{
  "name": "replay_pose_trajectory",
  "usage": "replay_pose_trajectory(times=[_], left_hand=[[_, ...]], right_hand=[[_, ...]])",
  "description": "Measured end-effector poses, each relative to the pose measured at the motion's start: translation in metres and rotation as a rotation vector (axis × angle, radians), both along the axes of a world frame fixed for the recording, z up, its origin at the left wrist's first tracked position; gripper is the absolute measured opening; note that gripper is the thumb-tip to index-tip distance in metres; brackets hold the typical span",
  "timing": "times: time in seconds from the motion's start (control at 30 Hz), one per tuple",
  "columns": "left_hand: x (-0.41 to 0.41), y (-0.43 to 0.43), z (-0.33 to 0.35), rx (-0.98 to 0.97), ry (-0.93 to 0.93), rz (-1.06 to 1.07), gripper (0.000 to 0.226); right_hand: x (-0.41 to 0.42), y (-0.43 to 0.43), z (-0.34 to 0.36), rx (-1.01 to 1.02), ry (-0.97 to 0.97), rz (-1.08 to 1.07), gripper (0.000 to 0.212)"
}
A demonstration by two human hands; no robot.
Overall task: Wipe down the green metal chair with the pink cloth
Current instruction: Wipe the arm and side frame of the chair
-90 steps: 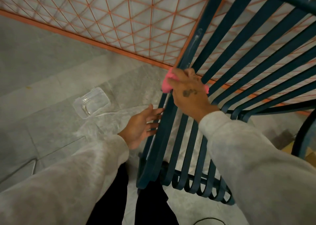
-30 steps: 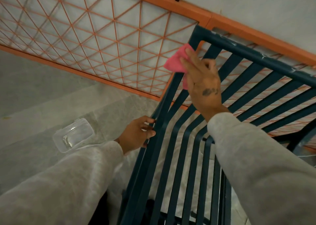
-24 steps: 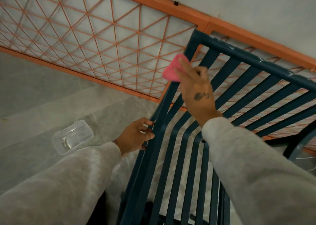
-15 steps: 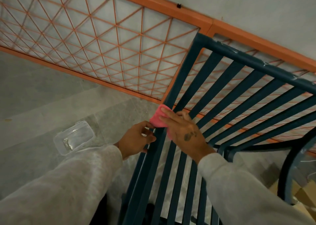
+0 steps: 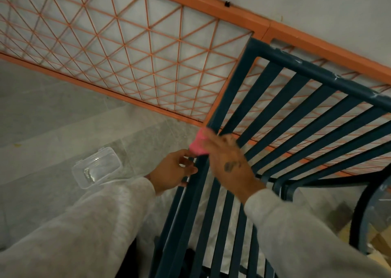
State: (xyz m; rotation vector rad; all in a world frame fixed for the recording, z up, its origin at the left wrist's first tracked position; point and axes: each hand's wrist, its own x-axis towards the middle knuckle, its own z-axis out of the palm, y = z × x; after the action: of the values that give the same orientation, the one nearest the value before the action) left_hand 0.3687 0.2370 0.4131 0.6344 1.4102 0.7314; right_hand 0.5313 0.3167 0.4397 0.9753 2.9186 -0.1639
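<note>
Left arm: reaches forward from the lower left, in a pale grey sleeve that ends at the wrist.
Left hand (image 5: 173,173): curled, fingers bent round the edge bar of the chair (image 5: 273,108), thumb uppermost, knuckles turned to the left.
Right arm: comes in from the lower right, also in a pale grey sleeve, forearm angled up and to the left.
Right hand (image 5: 229,162): back of the hand faces the camera, a small dark mark on it; fingers stretched forward and pressed on the cloth (image 5: 198,143) against the same bar, slightly blurred.
Spacing: the two hands are close together, the right just above the left.
</note>
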Motion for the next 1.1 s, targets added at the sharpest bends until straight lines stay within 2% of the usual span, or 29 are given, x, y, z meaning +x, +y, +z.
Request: replay_pose_trajectory(times=[0.07, 0.17, 0.27, 0.37, 0.47, 0.6, 0.67, 0.8, 0.87, 0.97, 1.1], left_hand=[[0.0, 0.0, -0.001, 0.008, 0.019, 0.0, 0.03], [-0.002, 0.0, -0.001, -0.008, -0.005, 0.009, 0.038], [-0.002, 0.001, 0.0, -0.05, -0.036, 0.054, 0.058], [0.0, 0.0, 0.002, -0.031, -0.011, 0.034, 0.062], [0.0, -0.002, 0.003, -0.038, -0.019, 0.022, 0.058], [0.001, -0.003, 0.003, -0.047, -0.048, 0.052, 0.052], [0.001, -0.003, 0.002, -0.062, -0.073, 0.072, 0.055], [-0.004, 0.015, 0.012, -0.087, -0.087, -0.001, 0.064], [-0.006, 0.031, 0.025, -0.013, 0.0, -0.021, 0.062], [-0.006, 0.065, 0.052, 0.217, 0.118, 0.057, 0.05], [-0.01, 0.106, 0.09, 0.405, 0.124, 0.182, 0.047]], right_hand=[[0.003, -0.017, -0.01, -0.084, -0.003, 0.065, 0.056], [-0.004, -0.006, 0.004, -0.029, -0.039, 0.144, 0.051], [-0.025, 0.032, 0.038, 0.161, -0.131, 0.071, 0.041], [-0.047, 0.062, 0.066, 0.309, -0.266, -0.043, 0.034], [-0.054, 0.05, 0.067, 0.274, -0.305, -0.107, 0.033], [-0.046, 0.001, 0.035, 0.047, -0.3, -0.018, 0.028], [-0.039, -0.007, 0.023, -0.018, -0.264, 0.015, 0.033], [-0.024, 0.019, 0.028, 0.118, -0.197, 0.067, 0.033], [-0.02, 0.04, 0.036, 0.212, -0.139, 0.032, 0.043], [-0.021, 0.069, 0.059, 0.324, -0.065, -0.029, 0.054], [-0.028, 0.097, 0.084, 0.429, -0.023, -0.084, 0.056]])
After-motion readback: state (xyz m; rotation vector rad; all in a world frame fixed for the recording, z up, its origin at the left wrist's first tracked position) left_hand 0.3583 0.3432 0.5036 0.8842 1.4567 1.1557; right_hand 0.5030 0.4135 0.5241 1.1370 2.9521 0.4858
